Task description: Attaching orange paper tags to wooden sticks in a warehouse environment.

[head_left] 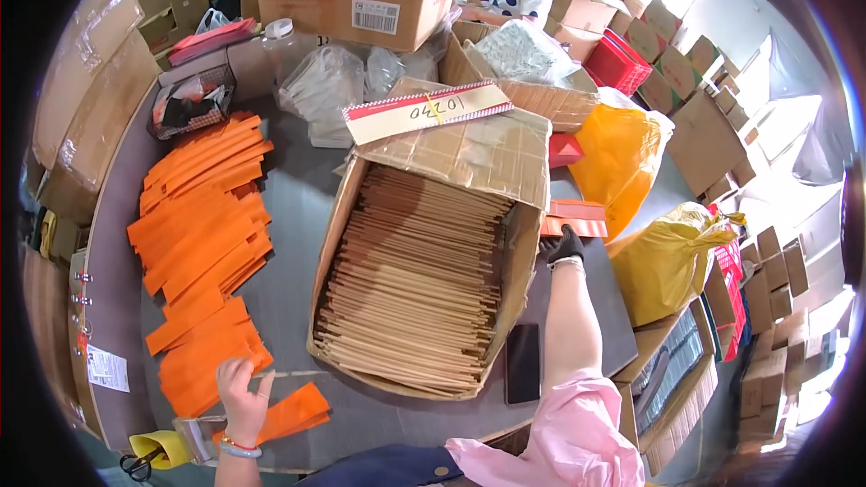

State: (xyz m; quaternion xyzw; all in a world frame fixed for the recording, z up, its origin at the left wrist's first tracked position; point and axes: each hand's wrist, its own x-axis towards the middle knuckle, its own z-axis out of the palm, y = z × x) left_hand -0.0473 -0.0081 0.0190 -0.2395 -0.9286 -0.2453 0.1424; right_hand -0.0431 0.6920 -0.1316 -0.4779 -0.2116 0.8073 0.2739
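Hands either side of an open carton point(478, 146) of wooden sticks point(415, 280), centred on the bench point(302, 182).
Left hand point(242, 394) half-curled beside loose orange strips point(302, 408), grip unclear; gloved right hand point(566, 247) touches orange-red bundle point(585, 226), hold unclear. Carton mouth faces wearer, orange pile point(203, 234) fanned leftward: presumably for easy reach.

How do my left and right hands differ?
Your left hand looks bare; your right hand wears a dark glove. The left hand is close to your body; the right hand reaches farther out, to flat orange pieces beside the cardboard box. Both have wristbands.
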